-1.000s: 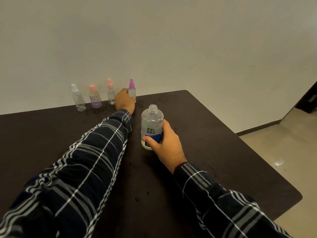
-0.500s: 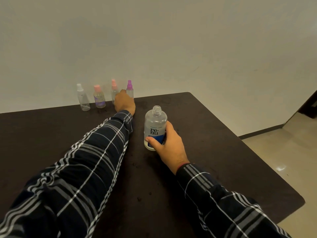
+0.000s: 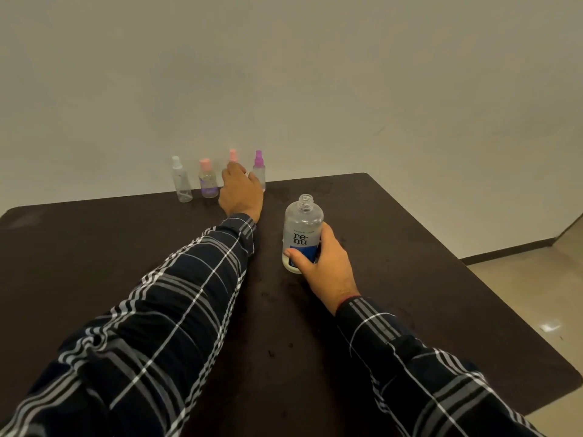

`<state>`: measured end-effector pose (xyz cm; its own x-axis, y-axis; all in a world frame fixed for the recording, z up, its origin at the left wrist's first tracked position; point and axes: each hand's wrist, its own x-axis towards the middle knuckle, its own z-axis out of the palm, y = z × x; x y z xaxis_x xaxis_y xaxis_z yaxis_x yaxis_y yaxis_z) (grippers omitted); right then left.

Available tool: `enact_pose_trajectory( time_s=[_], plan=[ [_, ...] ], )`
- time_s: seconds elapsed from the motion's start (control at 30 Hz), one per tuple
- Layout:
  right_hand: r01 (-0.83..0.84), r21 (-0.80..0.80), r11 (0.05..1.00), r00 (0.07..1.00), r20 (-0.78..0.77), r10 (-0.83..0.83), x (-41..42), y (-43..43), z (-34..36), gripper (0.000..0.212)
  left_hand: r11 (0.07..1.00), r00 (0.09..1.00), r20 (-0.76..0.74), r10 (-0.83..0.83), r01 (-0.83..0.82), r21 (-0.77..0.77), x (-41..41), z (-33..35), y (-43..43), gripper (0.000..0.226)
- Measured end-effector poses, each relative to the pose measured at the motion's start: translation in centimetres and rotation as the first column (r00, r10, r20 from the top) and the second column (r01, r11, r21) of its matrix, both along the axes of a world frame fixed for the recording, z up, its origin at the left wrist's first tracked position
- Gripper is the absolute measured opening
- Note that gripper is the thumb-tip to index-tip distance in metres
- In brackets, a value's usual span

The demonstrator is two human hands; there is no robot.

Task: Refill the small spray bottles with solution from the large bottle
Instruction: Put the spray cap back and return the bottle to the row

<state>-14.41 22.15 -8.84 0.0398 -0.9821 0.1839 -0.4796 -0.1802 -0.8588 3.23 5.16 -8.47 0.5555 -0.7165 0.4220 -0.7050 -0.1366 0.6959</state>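
Head view puts my right hand (image 3: 325, 263) low on the large bottle (image 3: 303, 228), thumb across the blue label and fingers curled round its far side. The bottle stands upright near the middle of the table (image 3: 410, 247), its threaded neck uncapped. My left hand (image 3: 241, 192) is stretched to the far edge with its knuckles toward me. They hide the fingers, so I cannot tell whether it grips anything. It covers the body of the pink-topped spray bottle (image 3: 232, 155), whose top shows above the knuckles. The purple-topped spray bottle (image 3: 259, 171) stands just right of it. The squat pink-capped bottle (image 3: 207, 181) and the white-topped spray bottle (image 3: 181, 184) stand to the left, all upright by the wall (image 3: 315, 89). I judge the small ones light and easy to topple, best pinched round the clear body rather than the pump head. The large one looks like thin, smooth plastic that will give under a squeeze, so I would hold it at mid-body and tip it gently.
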Motion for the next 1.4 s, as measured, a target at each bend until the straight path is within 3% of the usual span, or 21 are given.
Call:
enact_pose_trajectory(
  time_s=[0.23,0.5,0.73,0.9,1.07,1.2,1.4],
  plan=[
    [-0.008,0.017,1.000,1.000,0.018,0.008,0.0,-0.1,-0.1,0.069,0.997,0.999,-0.033,0.029,-0.027,0.070,2.2,1.1,-1.6,0.058],
    [-0.005,0.016,1.000,1.000,0.027,0.004,0.0,-0.1,-0.3,0.063,0.958,0.960,-0.246,0.132,-0.060,0.280,3.8,1.1,-4.7,0.046],
    [-0.009,0.018,1.000,1.000,0.015,0.008,0.0,-0.1,-0.3,0.065,0.972,0.976,-0.217,0.012,0.040,0.232,3.7,0.5,-4.6,0.046],
    [-0.007,0.021,1.000,1.000,0.012,0.007,0.1,-0.1,-0.2,0.065,0.955,0.989,-0.149,-0.001,0.045,0.294,3.0,1.0,-3.3,0.048],
    [-0.006,0.022,1.000,1.000,0.006,0.006,0.0,-0.1,-0.3,0.065,0.938,0.978,-0.179,-0.110,0.161,0.307,2.8,0.0,-4.2,0.051],
    [-0.008,0.025,1.000,1.000,0.002,0.008,0.0,-0.2,-0.3,0.065,0.949,0.964,-0.258,-0.059,0.135,0.286,2.9,-0.5,-4.2,0.047],
    [-0.012,0.027,1.000,1.000,0.006,0.011,-0.1,-0.3,-0.5,0.065,0.954,0.974,-0.224,-0.030,0.095,0.285,3.1,-1.1,-4.3,0.042]
  ],
)
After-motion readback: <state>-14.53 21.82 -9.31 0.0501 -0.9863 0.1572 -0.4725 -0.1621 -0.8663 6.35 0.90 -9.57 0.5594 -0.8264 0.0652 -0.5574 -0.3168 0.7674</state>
